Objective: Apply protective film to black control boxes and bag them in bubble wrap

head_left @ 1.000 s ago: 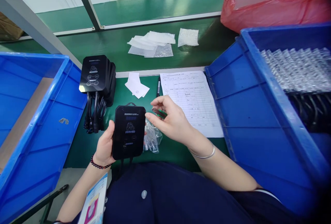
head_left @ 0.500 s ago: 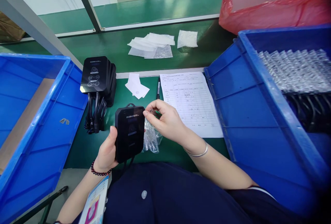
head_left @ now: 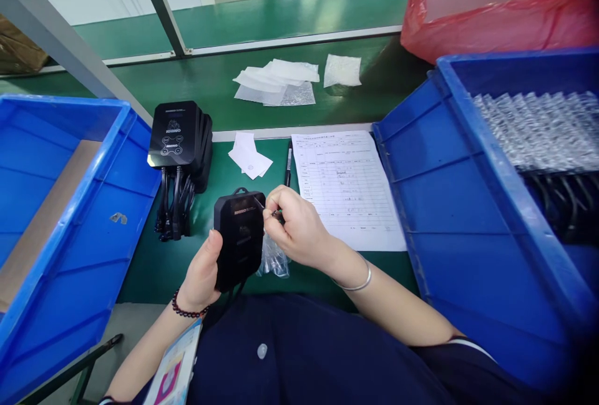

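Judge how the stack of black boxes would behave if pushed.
The stacked black boxes look rigid, but their offset edges suggest they might slide apart. The smooth top face could be slippery, and the thin cables bunched together would probably flop.

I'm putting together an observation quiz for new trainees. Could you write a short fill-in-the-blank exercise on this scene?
1. The left hand holds a black device branded ____.
2. A silvery bangle circles the ____ wrist.
3. The large bins on both sides are ____.
4. The plastic bag beyond the right-hand bin is ____.

Missing words: RHINO; right; blue; red.
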### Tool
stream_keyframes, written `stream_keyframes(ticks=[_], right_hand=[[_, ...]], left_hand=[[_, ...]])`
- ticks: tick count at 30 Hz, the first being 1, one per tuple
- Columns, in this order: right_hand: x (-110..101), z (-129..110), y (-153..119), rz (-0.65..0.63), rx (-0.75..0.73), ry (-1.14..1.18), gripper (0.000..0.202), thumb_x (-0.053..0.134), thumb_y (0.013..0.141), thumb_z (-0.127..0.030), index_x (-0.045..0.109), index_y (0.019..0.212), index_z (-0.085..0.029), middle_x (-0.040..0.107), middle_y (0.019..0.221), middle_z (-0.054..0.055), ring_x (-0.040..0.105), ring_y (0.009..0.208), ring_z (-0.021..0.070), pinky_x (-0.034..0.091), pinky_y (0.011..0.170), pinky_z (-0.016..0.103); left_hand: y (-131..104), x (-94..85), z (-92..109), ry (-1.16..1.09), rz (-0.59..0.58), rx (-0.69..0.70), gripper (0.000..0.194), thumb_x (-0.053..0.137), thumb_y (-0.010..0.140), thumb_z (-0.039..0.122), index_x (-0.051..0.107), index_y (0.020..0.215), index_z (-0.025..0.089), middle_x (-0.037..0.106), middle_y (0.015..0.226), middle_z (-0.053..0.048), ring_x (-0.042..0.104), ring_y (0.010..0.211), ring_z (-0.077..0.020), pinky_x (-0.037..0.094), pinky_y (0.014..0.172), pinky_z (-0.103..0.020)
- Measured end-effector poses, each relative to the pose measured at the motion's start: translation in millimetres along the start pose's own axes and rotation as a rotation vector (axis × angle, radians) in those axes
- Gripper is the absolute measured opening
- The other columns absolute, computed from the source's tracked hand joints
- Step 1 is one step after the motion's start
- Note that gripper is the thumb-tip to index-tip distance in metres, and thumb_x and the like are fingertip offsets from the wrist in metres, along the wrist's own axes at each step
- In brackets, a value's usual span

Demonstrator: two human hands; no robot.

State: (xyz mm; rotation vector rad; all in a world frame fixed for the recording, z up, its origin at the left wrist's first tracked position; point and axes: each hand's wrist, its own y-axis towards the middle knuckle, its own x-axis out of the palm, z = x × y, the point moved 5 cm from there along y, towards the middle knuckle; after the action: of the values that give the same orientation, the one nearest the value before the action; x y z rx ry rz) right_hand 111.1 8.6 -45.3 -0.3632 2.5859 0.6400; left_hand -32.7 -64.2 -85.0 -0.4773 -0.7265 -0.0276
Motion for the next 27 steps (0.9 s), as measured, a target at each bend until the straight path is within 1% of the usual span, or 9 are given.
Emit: stream_keyframes(ticks=[2,5,9,11,16,20,23,25,27], right_hand=[[1.5,-1.1,-1.8,0.044,-0.016,0.039,0.015,0.045,0.079,-0.011,0.037,0.078,-0.023,0.058,0.082,0.004,0.055,0.072,0.0154,0.042,0.058,0.028],[4.0,5.7,-1.8,0.053,0.104,0.126,0.012,0.048,0.084,-0.013,0.042,0.087,-0.022,0.060,0.081,0.002,0.056,0.067,0.0133,0.044,0.058,0.027],[5.8,10.6,0.4,0.032,0.164,0.204,0.019,0.057,0.090,-0.025,0.048,0.106,-0.020,0.062,0.083,0.001,0.060,0.073,0.0135,0.050,0.068,0.029],[6.1,11.8,1.1,0.043,0.161,0.191,0.021,0.061,0.089,-0.028,0.052,0.107,-0.020,0.063,0.085,0.002,0.061,0.075,0.0137,0.051,0.069,0.029],[4.8,2.5,0.5,0.136,0.019,0.099,0.001,0.061,0.090,-0.021,0.062,0.090,-0.020,0.064,0.079,0.002,0.058,0.069,0.0130,0.049,0.064,0.028],[3.3,-13.6,-2.2,0.162,-0.096,0.131,0.008,0.060,0.090,-0.019,0.061,0.082,-0.020,0.064,0.075,0.002,0.059,0.069,0.0145,0.049,0.061,0.029],[-1.2,-22.0,-6.1,0.160,-0.144,0.198,0.008,0.060,0.090,-0.016,0.060,0.083,-0.021,0.063,0.073,0.002,0.059,0.069,0.0154,0.050,0.061,0.030],[-5.0,-24.7,-10.7,0.178,-0.172,0.231,0.008,0.060,0.089,-0.014,0.060,0.085,-0.021,0.062,0.072,0.002,0.059,0.069,0.0155,0.050,0.061,0.030],[-8.1,-25.7,-16.7,0.230,-0.178,0.245,0.007,0.060,0.088,-0.014,0.059,0.087,-0.021,0.063,0.080,0.003,0.062,0.078,0.0171,0.050,0.062,0.030]], left_hand=[[1.5,0.1,-1.7,-0.001,0.022,0.004,0.056,0.061,0.086,0.055,0.060,0.129,0.020,0.057,0.135,-0.010,0.034,0.139,-0.0334,0.028,0.117,-0.048],[3.7,-0.2,-4.3,0.006,0.025,0.012,0.058,0.060,0.087,0.055,0.057,0.132,0.020,0.058,0.134,-0.010,0.033,0.140,-0.0325,0.029,0.116,-0.047],[5.2,3.5,-3.3,0.019,-0.018,0.032,0.055,0.058,0.088,0.054,0.058,0.132,0.021,0.056,0.137,-0.008,0.030,0.141,-0.0303,0.028,0.117,-0.044],[5.7,7.3,-0.9,0.020,-0.039,0.048,0.054,0.060,0.087,0.053,0.059,0.130,0.021,0.055,0.138,-0.007,0.029,0.142,-0.0297,0.026,0.118,-0.042],[7.7,10.4,5.0,-0.022,0.011,0.083,0.051,0.064,0.086,0.050,0.060,0.128,0.021,0.052,0.141,-0.006,0.031,0.141,-0.0290,0.026,0.119,-0.041],[9.3,3.4,12.8,-0.058,0.071,0.109,0.048,0.065,0.085,0.049,0.064,0.121,0.018,0.057,0.136,-0.008,0.036,0.138,-0.0310,0.029,0.117,-0.044],[10.3,-4.3,22.5,-0.071,0.094,0.111,0.053,0.061,0.084,0.057,0.067,0.116,0.015,0.063,0.127,-0.010,0.042,0.134,-0.0329,0.034,0.114,-0.046],[10.3,-8.0,31.8,-0.089,0.087,0.153,0.059,0.056,0.085,0.063,0.066,0.118,0.015,0.065,0.123,-0.011,0.049,0.128,-0.0337,0.038,0.110,-0.049],[9.5,-9.2,40.7,-0.100,0.064,0.218,0.062,0.049,0.087,0.067,0.063,0.123,0.018,0.064,0.123,-0.011,0.054,0.123,-0.0333,0.042,0.106,-0.051]])
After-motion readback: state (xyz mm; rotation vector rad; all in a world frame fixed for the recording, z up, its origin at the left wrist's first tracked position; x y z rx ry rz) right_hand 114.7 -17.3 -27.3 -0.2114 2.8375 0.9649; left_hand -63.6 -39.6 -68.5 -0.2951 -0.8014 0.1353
